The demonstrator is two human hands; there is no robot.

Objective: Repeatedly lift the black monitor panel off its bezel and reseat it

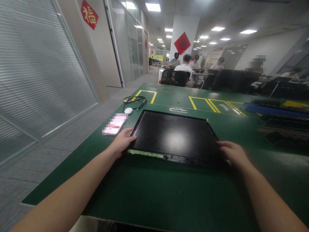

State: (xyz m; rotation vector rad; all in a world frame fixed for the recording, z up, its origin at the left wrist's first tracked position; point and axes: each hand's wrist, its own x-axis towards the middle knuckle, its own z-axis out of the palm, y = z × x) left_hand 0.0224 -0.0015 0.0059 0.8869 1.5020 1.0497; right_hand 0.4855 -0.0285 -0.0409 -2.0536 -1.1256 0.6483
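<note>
A black flat display panel (pixel 173 135) lies face up on the green table (pixel 145 190), with a thin green circuit strip along its near edge. My left hand (pixel 123 141) grips the panel's near left corner, thumb on top. My right hand (pixel 231 152) holds the near right corner, fingers curled over the edge. Both forearms reach in from the bottom of the view.
A phone (pixel 115 125) lies left of the panel, with a white mouse (pixel 128 110) and a coiled black cable (pixel 134 101) behind it. Yellow tape boxes (pixel 212 103) mark the far table. More dark panels (pixel 282 125) are stacked at the right. People sit at desks far behind.
</note>
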